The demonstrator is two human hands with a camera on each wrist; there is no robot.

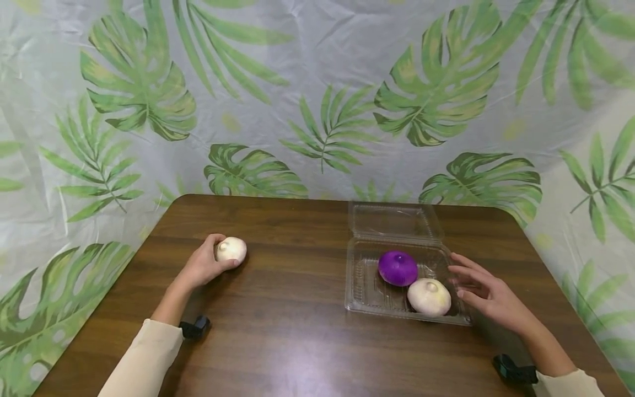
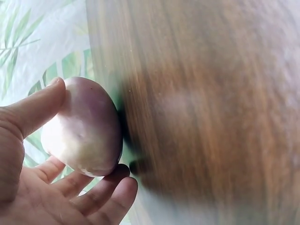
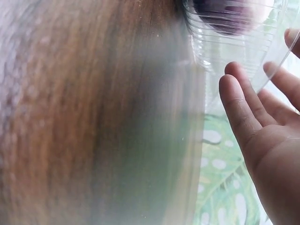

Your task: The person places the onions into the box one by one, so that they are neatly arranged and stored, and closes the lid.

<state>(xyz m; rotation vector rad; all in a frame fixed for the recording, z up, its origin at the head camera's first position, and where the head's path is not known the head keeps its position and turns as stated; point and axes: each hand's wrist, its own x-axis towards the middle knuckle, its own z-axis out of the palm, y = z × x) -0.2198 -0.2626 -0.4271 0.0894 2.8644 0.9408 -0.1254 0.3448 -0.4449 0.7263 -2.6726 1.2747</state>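
Observation:
At the left of the table my left hand [image 1: 204, 263] holds a white onion [image 1: 231, 251] between thumb and fingers. In the left wrist view, the thumb presses one side of this pale, purple-tinged onion [image 2: 86, 126] and the fingers lie round the other. On the right stands a clear plastic clamshell container [image 1: 364, 295] with its lid [image 1: 392, 220] folded back. A purple onion [image 1: 398, 268] and another white onion [image 1: 429, 298] sit inside, side by side. My right hand [image 1: 488, 289] is at the container's right wall, fingers loosely spread; whether the fingertips touch it, I cannot tell.
Everything stands on a dark brown wooden table [image 1: 292, 286] with rounded far corners. Behind it hangs a pale curtain [image 1: 317, 66] printed with green leaves. Black wrist cameras are strapped to both wrists.

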